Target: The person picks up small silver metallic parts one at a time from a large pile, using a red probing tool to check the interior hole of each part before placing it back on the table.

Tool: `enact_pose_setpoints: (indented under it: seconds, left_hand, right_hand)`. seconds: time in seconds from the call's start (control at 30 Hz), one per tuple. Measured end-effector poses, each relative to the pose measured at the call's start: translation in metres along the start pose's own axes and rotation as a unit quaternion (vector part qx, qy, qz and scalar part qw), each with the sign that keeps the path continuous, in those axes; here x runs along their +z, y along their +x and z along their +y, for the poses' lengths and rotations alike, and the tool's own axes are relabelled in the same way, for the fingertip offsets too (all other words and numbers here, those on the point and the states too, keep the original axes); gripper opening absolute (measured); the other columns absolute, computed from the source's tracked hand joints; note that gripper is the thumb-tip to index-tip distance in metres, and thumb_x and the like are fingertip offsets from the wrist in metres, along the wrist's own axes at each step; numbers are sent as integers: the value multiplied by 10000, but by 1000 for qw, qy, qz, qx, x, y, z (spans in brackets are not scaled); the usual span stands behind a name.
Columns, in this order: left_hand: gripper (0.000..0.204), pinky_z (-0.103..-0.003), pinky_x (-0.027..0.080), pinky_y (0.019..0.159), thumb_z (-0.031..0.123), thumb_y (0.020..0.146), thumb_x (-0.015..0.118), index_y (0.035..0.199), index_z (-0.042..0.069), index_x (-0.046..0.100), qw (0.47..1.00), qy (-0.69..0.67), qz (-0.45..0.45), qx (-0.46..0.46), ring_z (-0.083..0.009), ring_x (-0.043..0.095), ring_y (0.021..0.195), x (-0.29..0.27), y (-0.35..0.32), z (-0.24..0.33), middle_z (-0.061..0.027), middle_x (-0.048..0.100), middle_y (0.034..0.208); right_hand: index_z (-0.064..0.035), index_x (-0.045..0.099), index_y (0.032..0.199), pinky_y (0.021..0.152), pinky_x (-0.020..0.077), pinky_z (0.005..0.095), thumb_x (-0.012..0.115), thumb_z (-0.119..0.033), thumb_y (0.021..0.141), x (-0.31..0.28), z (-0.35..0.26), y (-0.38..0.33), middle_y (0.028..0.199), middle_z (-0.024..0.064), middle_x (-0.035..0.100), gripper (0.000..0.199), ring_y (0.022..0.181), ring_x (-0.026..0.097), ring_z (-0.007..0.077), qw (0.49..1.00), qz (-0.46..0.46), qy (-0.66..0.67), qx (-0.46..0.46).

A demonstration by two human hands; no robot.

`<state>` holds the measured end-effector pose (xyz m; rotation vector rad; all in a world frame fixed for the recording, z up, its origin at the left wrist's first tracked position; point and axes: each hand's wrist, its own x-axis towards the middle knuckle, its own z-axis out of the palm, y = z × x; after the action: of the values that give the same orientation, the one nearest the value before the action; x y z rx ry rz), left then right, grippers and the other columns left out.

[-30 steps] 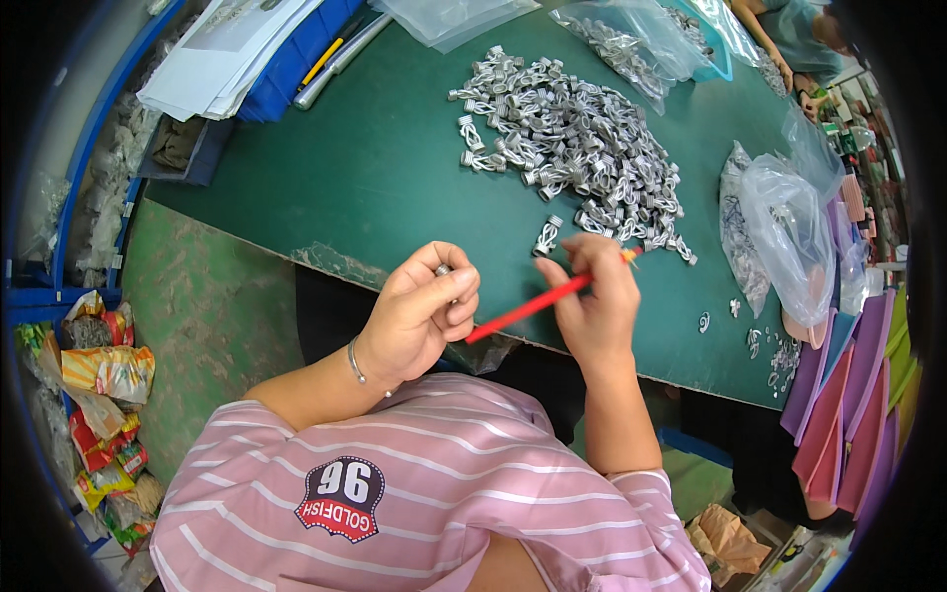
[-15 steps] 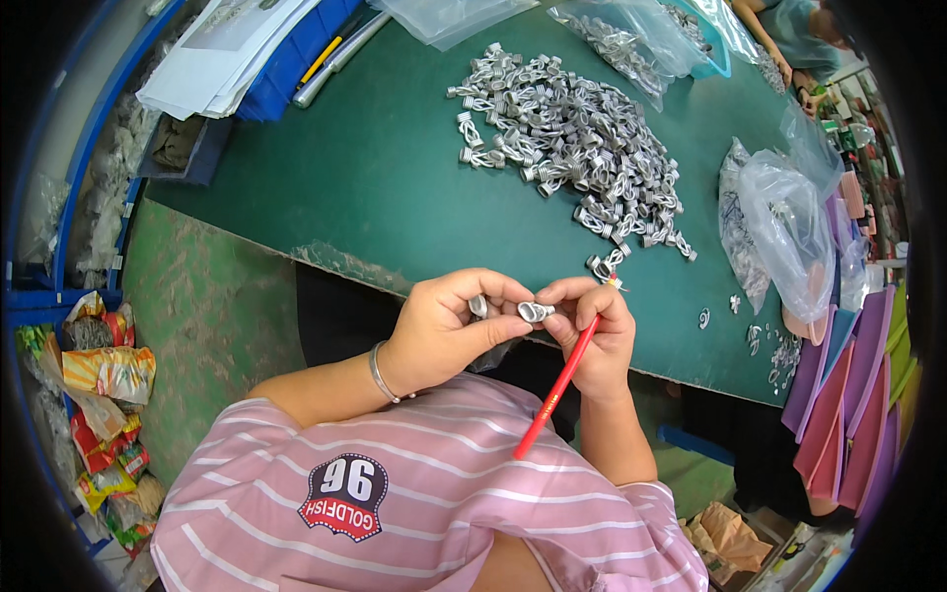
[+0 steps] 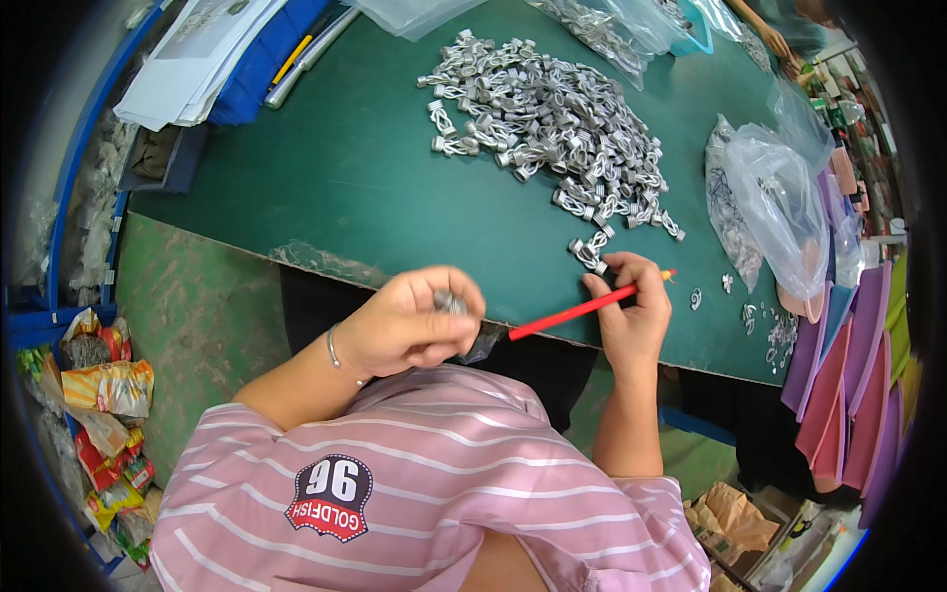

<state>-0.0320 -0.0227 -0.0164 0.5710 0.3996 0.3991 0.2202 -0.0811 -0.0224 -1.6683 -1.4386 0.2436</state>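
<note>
Low over the table's near edge, my left hand (image 3: 430, 318) is curled closed around a small grey metal piece (image 3: 449, 301), partly hidden by the fingers. My right hand (image 3: 636, 311) grips a slim red pencil-like tool (image 3: 567, 315) with a yellowish tip, slanting across the palm. The right thumb and forefinger reach up beside a few looped grey pieces with ribbed collars (image 3: 592, 252), at the near end of a big heap of the same pieces (image 3: 552, 123). Whether those fingers touch one, I cannot tell.
Clear plastic bags (image 3: 779, 207) and scattered small bits (image 3: 779, 340) lie at the right of the green table (image 3: 296, 197). A blue bin (image 3: 242, 89) with papers stands far left. Pink and purple bins (image 3: 838, 395) stack at the right. Another person's hand (image 3: 774, 41) shows far right.
My hands have moved apart: the left drew back left, the right reached forward and right to the heap's near end. The red tool swung from steep to nearly level. The piece held between both hands no longer shows there.
</note>
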Motion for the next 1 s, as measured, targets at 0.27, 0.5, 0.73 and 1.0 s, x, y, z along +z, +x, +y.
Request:
enact_pose_setpoints:
  seconds: [0.27,0.5,0.73,1.0]
  left_hand:
    - [326,-239,461,646,44,795,601,1107,9,511,952,231,112,-164,-142,553,765,-49,0,-53,-113,577,950]
    - [342,-278,489,766,83,784,630,1093,-30,535,834,539,29,-112,-177,603,885,-43,2,-36,-141,605,1012]
    - [157,-231,501,554,-10,805,605,944,-37,538,989,143,27,39,-127,597,619,25,16,-16,-104,596,771]
    - [154,-241,534,601,68,866,550,969,-45,538,991,50,116,44,-153,625,665,26,25,-16,-109,615,806]
  right_hand:
    - [-37,383,715,511,443,253,659,33,750,10,-1,-8,757,101,594,287,570,528,141,985,32,155,65]
    - [-73,371,752,511,475,218,553,28,834,2,-19,-9,797,155,602,223,590,573,136,852,-57,488,184]
    - [-61,358,757,712,526,296,565,121,775,16,-17,-19,938,212,587,276,845,612,223,841,-91,529,70]
    - [-31,378,739,648,539,354,663,114,691,18,-40,-25,930,222,596,324,811,624,311,951,18,261,-163]
